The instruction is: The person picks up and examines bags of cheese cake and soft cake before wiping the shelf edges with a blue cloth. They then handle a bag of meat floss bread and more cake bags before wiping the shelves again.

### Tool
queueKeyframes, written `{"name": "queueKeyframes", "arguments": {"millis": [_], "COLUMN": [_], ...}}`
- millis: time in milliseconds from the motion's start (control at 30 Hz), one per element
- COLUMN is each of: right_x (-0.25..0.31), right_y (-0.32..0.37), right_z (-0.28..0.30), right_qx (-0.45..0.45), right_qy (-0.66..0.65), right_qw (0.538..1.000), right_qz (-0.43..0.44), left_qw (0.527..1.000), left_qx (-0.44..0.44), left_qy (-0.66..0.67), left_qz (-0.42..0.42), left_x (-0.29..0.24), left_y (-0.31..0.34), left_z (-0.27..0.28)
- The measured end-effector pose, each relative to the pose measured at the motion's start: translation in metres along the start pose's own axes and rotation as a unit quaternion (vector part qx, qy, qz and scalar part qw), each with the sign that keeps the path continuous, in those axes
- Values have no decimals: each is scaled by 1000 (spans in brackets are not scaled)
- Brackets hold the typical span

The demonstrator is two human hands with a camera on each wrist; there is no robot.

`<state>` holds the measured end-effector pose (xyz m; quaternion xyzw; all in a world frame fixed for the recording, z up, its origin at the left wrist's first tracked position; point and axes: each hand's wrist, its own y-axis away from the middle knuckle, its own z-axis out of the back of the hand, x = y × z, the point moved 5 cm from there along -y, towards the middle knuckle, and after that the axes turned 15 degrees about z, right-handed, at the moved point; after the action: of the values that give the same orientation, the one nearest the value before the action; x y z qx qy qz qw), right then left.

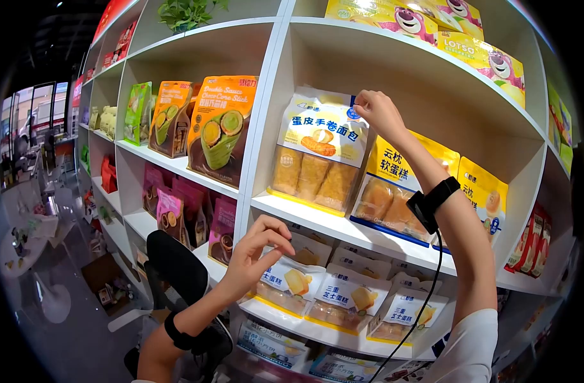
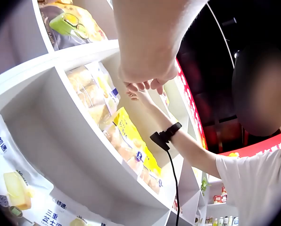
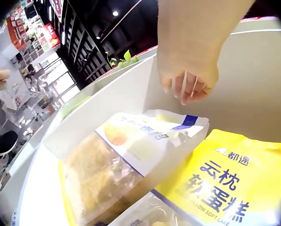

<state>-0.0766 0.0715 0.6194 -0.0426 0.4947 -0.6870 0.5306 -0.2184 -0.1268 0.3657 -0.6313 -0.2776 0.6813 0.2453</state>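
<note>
On the middle shelf a white and yellow bag of bread rolls (image 1: 318,150) stands upright, its filling showing through a clear lower part. My right hand (image 1: 382,113) is at the bag's upper right corner in the head view. From the right wrist, that hand (image 3: 190,84) shows just above the bag's top edge, fingers loosely bent and holding nothing. My left hand (image 1: 257,252) hovers lower left, before the shelf edge, with relaxed fingers and nothing in them. Beside the rolls stands a yellow bag of soft cakes (image 1: 394,191), partly behind my right forearm.
White bags of cheese cake (image 1: 346,297) fill the shelf below. Orange choco corn stick bags (image 1: 221,131) stand in the compartment to the left, past an upright divider (image 1: 261,96). Yellow boxes (image 1: 483,64) sit overhead. A black chair (image 1: 177,268) is at lower left. A cable (image 1: 426,306) hangs from my right wrist.
</note>
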Motion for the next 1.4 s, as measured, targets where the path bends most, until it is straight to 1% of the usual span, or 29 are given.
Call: {"name": "queueKeyframes", "arguments": {"millis": [33,67,100,167,200,233,267,300,367,400,467,500,533,600,633,667,700,733,767,800,833,867,1033,1200,1400], "right_x": [-7,-14,-17,-20,-18,-14,-3,7,24,28,38,44,57,88,109,130,150,173,188,200,209,210,198,187,177], "right_y": [-9,-18,-25,-36,-43,-46,-49,-51,-50,-48,-46,-43,-38,-21,-6,15,40,66,93,115,136,146,174,195,216], "right_z": [-8,-18,-26,-40,-43,-48,-48,-49,-50,-51,-48,-47,-38,-8,19,50,79,109,136,159,173,179,188,200,207], "right_qx": [-16,0,-8,14,-10,-29,-79,-100,-100,-108,-126,-134,-141,-182,-222,-271,-340,-407,-437,-431,-414,-390,-333,-328,-315], "right_qy": [52,63,75,103,93,77,43,31,35,35,20,10,-32,-131,-189,-257,-300,-279,-201,-103,-50,-25,20,46,67], "right_qw": [998,998,997,994,996,996,996,993,992,991,990,989,988,973,956,927,891,870,873,880,883,892,920,927,933], "right_qz": [25,6,28,-15,-16,-16,18,51,73,69,63,59,60,47,17,-31,-24,7,86,169,215,227,207,177,160], "left_qw": [999,999,999,998,998,997,997,997,999,997,979,971,975,957,966,973,979,985,988,991,993,994,996,998,997], "left_qx": [-5,-5,-4,-2,1,-3,-12,-22,-5,17,57,59,1,139,116,92,70,56,52,48,44,39,27,39,41], "left_qy": [-34,-34,-34,-56,-52,-70,-54,-37,20,73,183,195,142,139,134,130,126,113,103,92,87,84,76,55,65], "left_qz": [-4,8,16,22,42,40,52,63,31,9,-72,-125,-169,-211,-191,-169,-147,-117,-99,-84,-72,-65,-30,-5,5], "left_x": [1,3,4,10,9,9,4,-3,-33,-52,-105,-133,-157,-193,-201,-211,-221,-223,-221,-219,-215,-214,-206,-204,-205], "left_y": [3,7,10,17,21,24,27,32,37,41,48,54,59,54,63,72,81,81,79,76,73,71,60,55,52], "left_z": [7,14,19,32,36,43,49,53,55,53,38,28,19,11,4,-2,-9,-13,-18,-22,-25,-27,-39,-56,-76]}}
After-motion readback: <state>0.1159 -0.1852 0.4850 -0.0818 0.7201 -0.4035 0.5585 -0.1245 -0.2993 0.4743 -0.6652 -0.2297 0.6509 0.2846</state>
